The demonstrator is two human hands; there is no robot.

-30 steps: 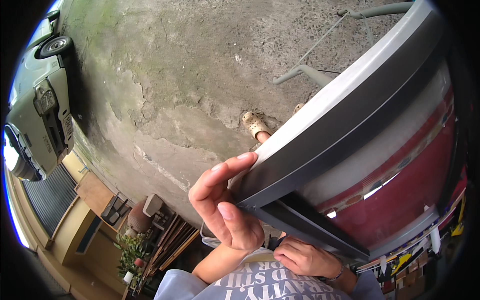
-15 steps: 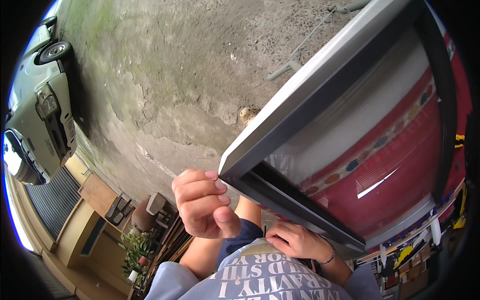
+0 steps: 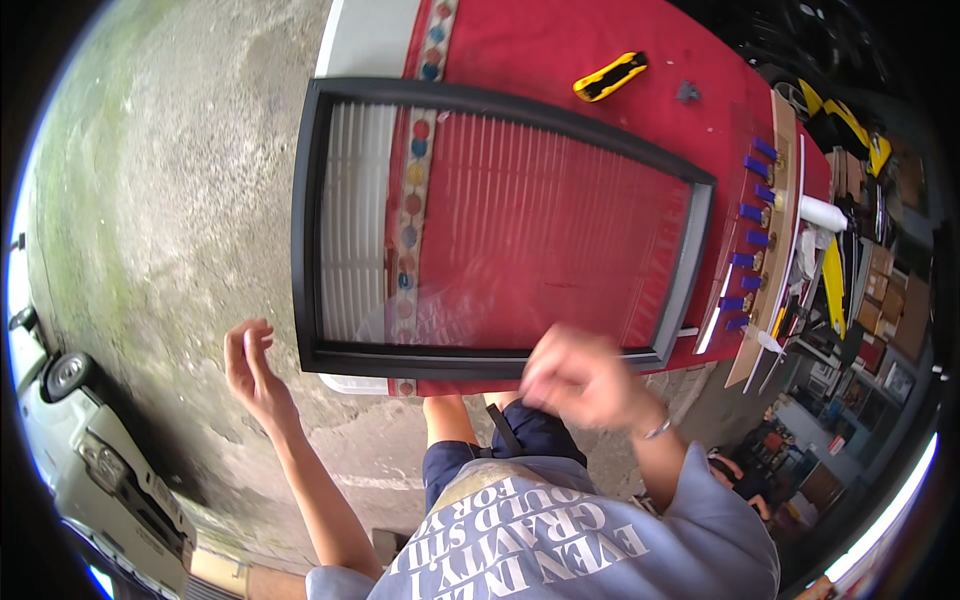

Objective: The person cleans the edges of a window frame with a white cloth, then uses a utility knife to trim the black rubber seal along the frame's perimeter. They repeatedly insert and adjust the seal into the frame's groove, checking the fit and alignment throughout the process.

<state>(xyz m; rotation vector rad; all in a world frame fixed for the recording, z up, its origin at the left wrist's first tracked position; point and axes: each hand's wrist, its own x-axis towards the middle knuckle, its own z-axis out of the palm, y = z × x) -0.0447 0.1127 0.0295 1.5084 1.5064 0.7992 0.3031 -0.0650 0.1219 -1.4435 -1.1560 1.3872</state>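
Head view: black-framed panel [image 3: 500, 215] with clear ribbed glazing lies flat on the red-covered surface [image 3: 600, 40], near edge just beside the person's waist. Laying-down looks done; neither hand is on it. Left hand [image 3: 252, 365] open, fingers loosely curled, empty, off the frame's lower left corner over concrete. Right hand [image 3: 580, 380] blurred above the near frame edge, grip cannot tell. Yellow utility knife [image 3: 610, 76] untouched at the far side, so any cutting or trimming seems left.

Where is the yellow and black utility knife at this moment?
In the head view, the utility knife lies on the red table cover, beyond the far edge of the black frame, toward the person's right.
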